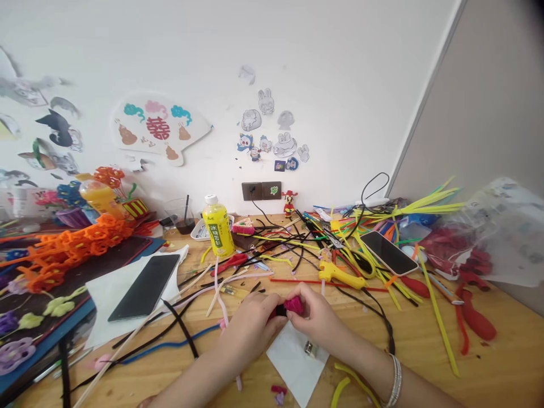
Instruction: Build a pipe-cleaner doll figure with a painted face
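Between my two hands is a small magenta fuzzy piece (294, 305) with a black part (281, 310) at its left end. My right hand (313, 311) pinches the magenta piece. The fingers of my left hand (259, 313) are closed on the black part, which they mostly cover. Below the hands lies a white paper sheet (293, 368) with a small metal piece (310, 348) on it. Just beyond my right hand is a yellow glue gun (340, 275).
A yellow drink bottle (219, 226) stands at the back. Dark phone (147, 286) left, another phone (389, 253) right. Pipe cleaners (437, 311) in many colours are strewn across the wooden table (488, 368). Orange fuzzy flowers (80, 249) lie left, red balloons (476, 317) right.
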Motion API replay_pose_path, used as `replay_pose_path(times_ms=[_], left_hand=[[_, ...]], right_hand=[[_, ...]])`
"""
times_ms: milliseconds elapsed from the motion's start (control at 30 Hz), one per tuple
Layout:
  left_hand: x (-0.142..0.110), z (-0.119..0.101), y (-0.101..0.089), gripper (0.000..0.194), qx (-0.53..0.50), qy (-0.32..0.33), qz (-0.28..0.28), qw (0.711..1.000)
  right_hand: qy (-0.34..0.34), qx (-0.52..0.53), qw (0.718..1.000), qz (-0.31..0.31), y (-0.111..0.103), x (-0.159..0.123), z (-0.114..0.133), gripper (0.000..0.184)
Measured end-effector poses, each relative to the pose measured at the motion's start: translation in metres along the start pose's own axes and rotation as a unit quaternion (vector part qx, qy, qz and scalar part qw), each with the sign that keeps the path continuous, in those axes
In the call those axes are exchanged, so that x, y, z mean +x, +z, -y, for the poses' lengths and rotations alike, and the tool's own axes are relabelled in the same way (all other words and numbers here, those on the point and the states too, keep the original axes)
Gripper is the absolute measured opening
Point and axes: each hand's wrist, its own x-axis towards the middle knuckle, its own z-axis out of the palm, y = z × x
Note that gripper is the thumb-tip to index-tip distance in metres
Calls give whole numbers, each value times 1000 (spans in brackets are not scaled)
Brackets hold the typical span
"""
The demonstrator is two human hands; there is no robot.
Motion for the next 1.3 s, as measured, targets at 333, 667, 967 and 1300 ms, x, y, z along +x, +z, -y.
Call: replay_pose_path(times_ms=[333, 667, 967, 1300], left_hand=[[-1, -7, -1, 21, 13, 18, 5, 1000], [-1, -3, -1, 23, 11, 2, 3, 1000], [-3, -7, 2, 22, 60, 29, -26, 997], [-1, -2, 6, 18, 90, 82, -55, 991]], right_hand=[[40, 14, 999, -16, 3, -2, -1, 14], [12, -6, 1000, 14, -1, 0, -2, 12], [31, 15, 999, -15, 3, -1, 0, 13], [41, 89, 995, 5, -2, 0, -1, 16]])
